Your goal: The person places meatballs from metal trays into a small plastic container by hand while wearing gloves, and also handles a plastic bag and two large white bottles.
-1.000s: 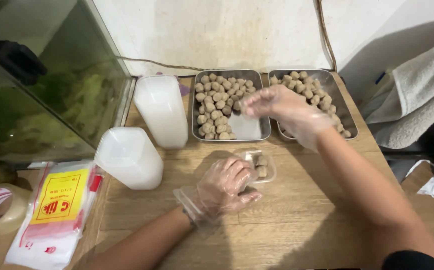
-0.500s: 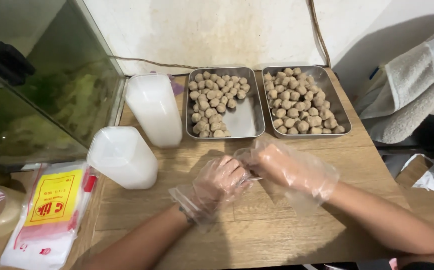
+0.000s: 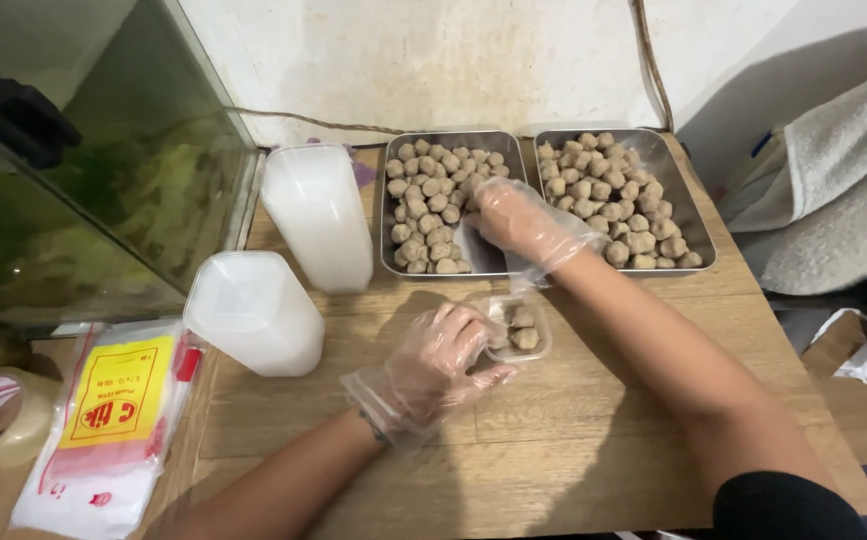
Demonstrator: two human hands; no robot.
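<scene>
The left hand (image 3: 434, 365) cups a small clear tub (image 3: 520, 330) holding only a few meatballs, while the right hand (image 3: 514, 218) — fingers curled, grip unclear — reaches into the left metal tray (image 3: 451, 142) just beyond, so filling looks barely begun

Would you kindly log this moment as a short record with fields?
Left hand: gloved, holds small clear container with a few meatballs
Right hand: gloved, reaching into left metal tray of meatballs
Right metal tray: filled with meatballs
Beside trays: two stacks of clear cups lying on their sides
Surface: wooden table
Far left: glass tank, plastic bag pack
</scene>
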